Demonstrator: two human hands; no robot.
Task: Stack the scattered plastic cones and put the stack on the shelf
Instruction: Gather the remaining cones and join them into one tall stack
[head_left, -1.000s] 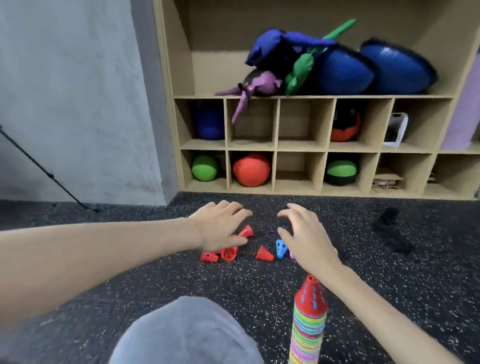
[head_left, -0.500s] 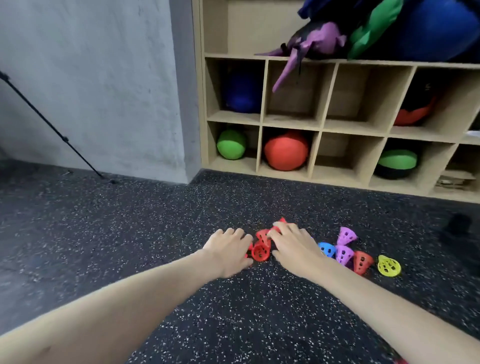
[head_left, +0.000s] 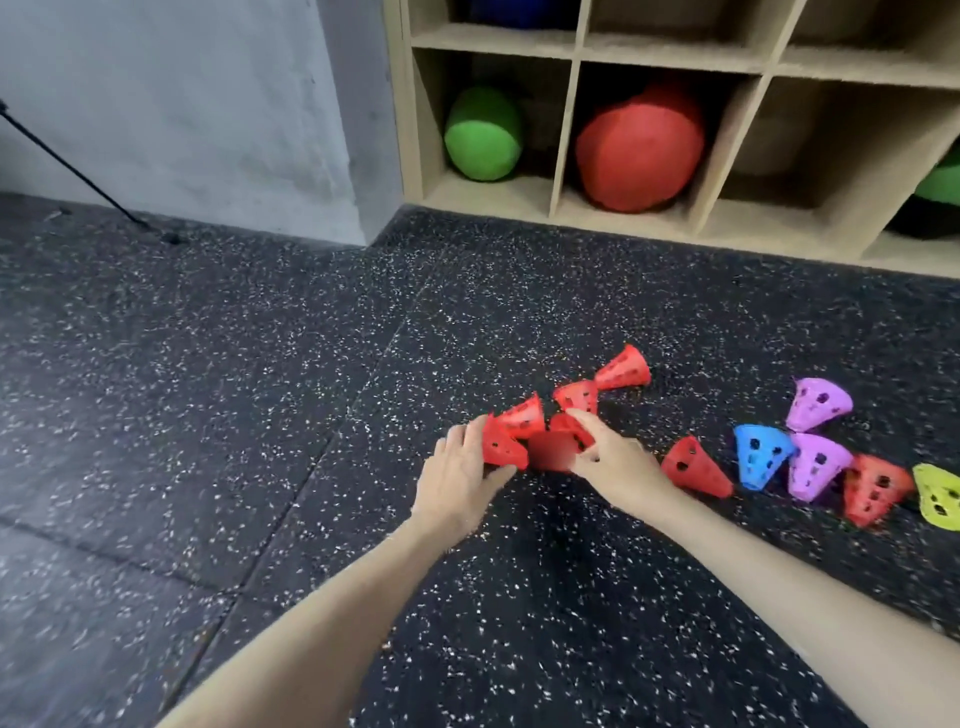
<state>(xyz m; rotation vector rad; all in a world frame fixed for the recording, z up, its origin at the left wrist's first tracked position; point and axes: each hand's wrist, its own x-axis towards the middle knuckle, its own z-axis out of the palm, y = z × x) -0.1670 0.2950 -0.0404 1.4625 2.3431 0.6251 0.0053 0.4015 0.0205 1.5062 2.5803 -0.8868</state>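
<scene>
Small perforated plastic cones lie scattered on the dark speckled floor. My left hand (head_left: 460, 475) grips a red cone (head_left: 498, 447) by its wide end. My right hand (head_left: 613, 462) holds another red cone (head_left: 553, 451), blurred, right beside it. More red cones (head_left: 621, 370) lie just beyond my fingers, and one red cone (head_left: 696, 467) lies to the right of my right hand. Farther right lie a blue cone (head_left: 758, 454), two purple cones (head_left: 818, 402), a red one (head_left: 875, 488) and a yellow-green one (head_left: 940, 496). The wooden shelf (head_left: 566, 130) stands behind.
The shelf's bottom cubbies hold a green ball (head_left: 483, 135), a red ball (head_left: 639, 150) and another green ball (head_left: 935, 187) at the right edge. A grey wall (head_left: 182, 104) and a black tripod leg (head_left: 78, 171) stand at the left.
The view has dropped and moved closer to the cones; the tall stack is out of frame. Both hands have closed on red cones in the cluster.
</scene>
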